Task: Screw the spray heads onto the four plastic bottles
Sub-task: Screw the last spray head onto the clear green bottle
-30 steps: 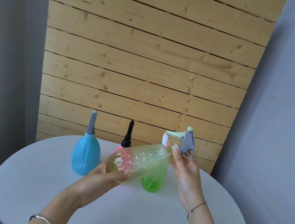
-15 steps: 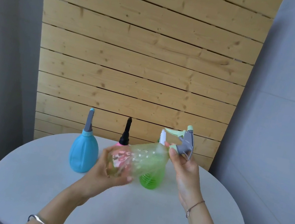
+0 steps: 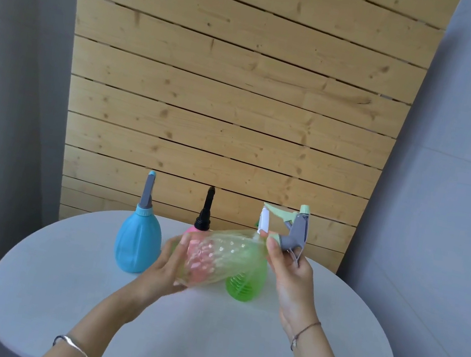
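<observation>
I hold a clear pale-green dimpled bottle (image 3: pixel 224 255) tilted on its side above the table. My left hand (image 3: pixel 162 272) grips its base end. My right hand (image 3: pixel 290 270) pinches the collar of its grey and mint spray head (image 3: pixel 294 229) at the neck. Behind it stand a blue bottle (image 3: pixel 138 243) with a grey head, a pink bottle with a black head (image 3: pixel 205 214), mostly hidden, and a bright green bottle (image 3: pixel 243 285) with a white head (image 3: pixel 264 219).
The round white table (image 3: pixel 201 329) carries the three standing bottles near its far edge. A wooden slat panel (image 3: pixel 229 98) rises right behind the table, with grey walls on both sides.
My left hand has shifted its hold around the bottle's base, turning the bottle, while my right hand stays on the spray head. The view has moved slightly.
</observation>
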Motion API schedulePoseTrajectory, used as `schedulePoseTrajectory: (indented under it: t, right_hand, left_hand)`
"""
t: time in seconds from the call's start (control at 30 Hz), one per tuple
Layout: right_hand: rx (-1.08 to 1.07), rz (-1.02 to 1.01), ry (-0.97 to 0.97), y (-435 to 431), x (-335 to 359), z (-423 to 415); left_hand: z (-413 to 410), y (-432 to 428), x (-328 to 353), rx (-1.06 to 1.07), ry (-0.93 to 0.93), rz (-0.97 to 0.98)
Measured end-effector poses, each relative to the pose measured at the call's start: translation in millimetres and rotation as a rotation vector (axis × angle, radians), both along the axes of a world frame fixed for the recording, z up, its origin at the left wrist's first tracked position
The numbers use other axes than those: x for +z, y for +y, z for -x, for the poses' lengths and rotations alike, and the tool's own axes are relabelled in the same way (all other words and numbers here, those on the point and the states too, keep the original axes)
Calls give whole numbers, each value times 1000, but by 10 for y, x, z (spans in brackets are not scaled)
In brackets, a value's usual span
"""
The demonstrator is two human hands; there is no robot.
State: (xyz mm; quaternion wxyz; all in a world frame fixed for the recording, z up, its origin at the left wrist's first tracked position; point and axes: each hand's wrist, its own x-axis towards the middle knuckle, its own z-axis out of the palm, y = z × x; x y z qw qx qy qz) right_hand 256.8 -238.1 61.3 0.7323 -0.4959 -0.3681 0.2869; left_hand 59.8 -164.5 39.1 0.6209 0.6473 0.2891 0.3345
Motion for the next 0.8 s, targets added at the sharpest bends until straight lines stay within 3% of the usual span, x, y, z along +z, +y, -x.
schedulePoseTrajectory:
  t: [0.07,0.2,0.33,0.47,0.63,0.8]
  right_hand:
    - [-1,4,2,0,-1,-6]
    - [-41,13,37,-12,-34,-49]
    - [-25,10,49,-19,-23,-11]
    - [-15,-2,18,-22,9,12]
    - [-10,-3,7,-55,14,-31]
    - [4,6,11,-54,29,-6]
  left_hand:
    - [-14,-13,-1,75,74,-63]
    - [40,19,23,129,18,-180]
    - [27,-7,41,63,-19,-19]
    - [-38,-35,-2,71,67,71]
    - [-6,-16,0,20,-54,26]
    - [-10,48,-32,-83,-171,209]
